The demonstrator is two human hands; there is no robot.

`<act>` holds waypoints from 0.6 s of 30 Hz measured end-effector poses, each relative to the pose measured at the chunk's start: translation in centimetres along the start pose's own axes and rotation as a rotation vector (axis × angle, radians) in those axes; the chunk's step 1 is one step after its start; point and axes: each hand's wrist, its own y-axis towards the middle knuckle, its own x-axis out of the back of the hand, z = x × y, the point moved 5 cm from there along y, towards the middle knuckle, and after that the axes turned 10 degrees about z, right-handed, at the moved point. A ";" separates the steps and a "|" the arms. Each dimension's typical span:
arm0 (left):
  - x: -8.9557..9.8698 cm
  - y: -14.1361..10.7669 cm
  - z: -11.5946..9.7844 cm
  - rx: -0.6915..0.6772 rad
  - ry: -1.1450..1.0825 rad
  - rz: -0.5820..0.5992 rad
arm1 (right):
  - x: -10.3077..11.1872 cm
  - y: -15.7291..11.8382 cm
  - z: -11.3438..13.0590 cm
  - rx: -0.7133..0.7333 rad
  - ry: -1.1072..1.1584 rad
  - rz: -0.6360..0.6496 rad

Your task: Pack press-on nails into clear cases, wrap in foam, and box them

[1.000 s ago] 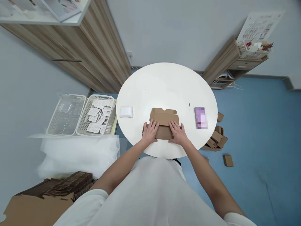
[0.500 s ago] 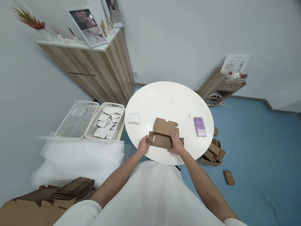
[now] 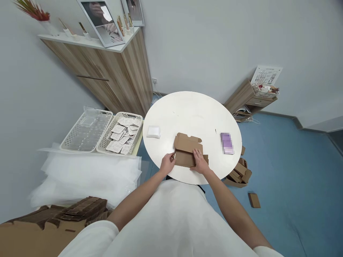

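A brown cardboard box (image 3: pixel 184 157), partly folded, lies near the front edge of the white round table (image 3: pixel 184 107). Its lid panel (image 3: pixel 189 144) stands up at the back with tabs along the top. My left hand (image 3: pixel 168 163) grips the box's left end, fingers bent around the raised side flap. On the right, my right hand (image 3: pixel 199 162) holds the box, fingertips over the inside and thumb by the front edge. A small tab sticks out beyond the right hand. The palms hide parts of both ends.
A white packet (image 3: pixel 153 131) lies at the table's left, a blurred purple item (image 3: pixel 227 143) at its right. Left of the table are baskets of cards (image 3: pixel 123 137) and clear cases (image 3: pixel 92 130), white sheets (image 3: pixel 88 175) and flat cardboard (image 3: pixel 48 235). A box of cartons (image 3: pixel 239 173) sits on the floor.
My left hand has moved in to the right, and the left flap with the white slot is now folded upright. My right hand stays on the box. The view has shifted slightly.
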 end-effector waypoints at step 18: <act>-0.7 0.6 -0.4 0.076 0.184 0.124 | -0.1 0.0 0.3 -0.002 -0.168 0.122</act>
